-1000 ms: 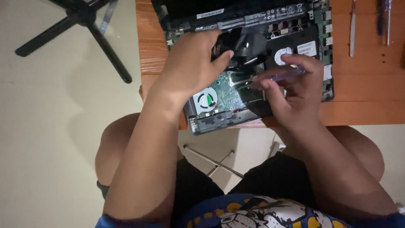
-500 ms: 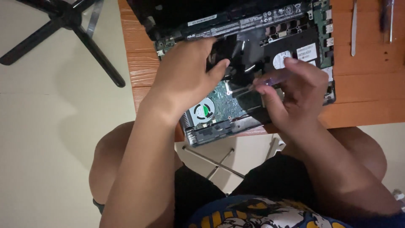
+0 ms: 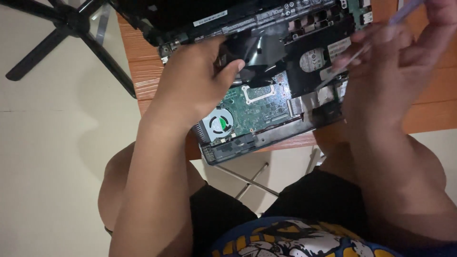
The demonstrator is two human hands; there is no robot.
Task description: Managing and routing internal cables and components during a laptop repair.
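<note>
Far to the left, pale floor (image 3: 47, 157) lies wide open, broken only by the black star base of a chair (image 3: 62, 28) near the top corner. The orange wooden table (image 3: 143, 71) starts beside it, and its left and near edges leave a bare strip around the opened laptop (image 3: 266, 95). The laptop sits at the table's near edge with its long axis running left to right, tilted slightly so the right end rides farther from the person; its front corner hangs a little past the edge, above the lap. The left hand (image 3: 190, 90) lies over the laptop's left part, fingers curled under, thumb pressing onto a black plastic sheet (image 3: 264, 47) above the green circuit board (image 3: 257, 107); it bears down more than it grips. Just below it the round fan (image 3: 220, 124) shows uncovered. Farther right, the right hand (image 3: 395, 71) is lifted above the laptop's right end, its fingers pinched around a thin pale tool (image 3: 376, 33) that slants from upper right down toward the board, blurred by motion. Compared with a second ago, the right hand has risen from the board, and the left has hardly shifted.
</note>
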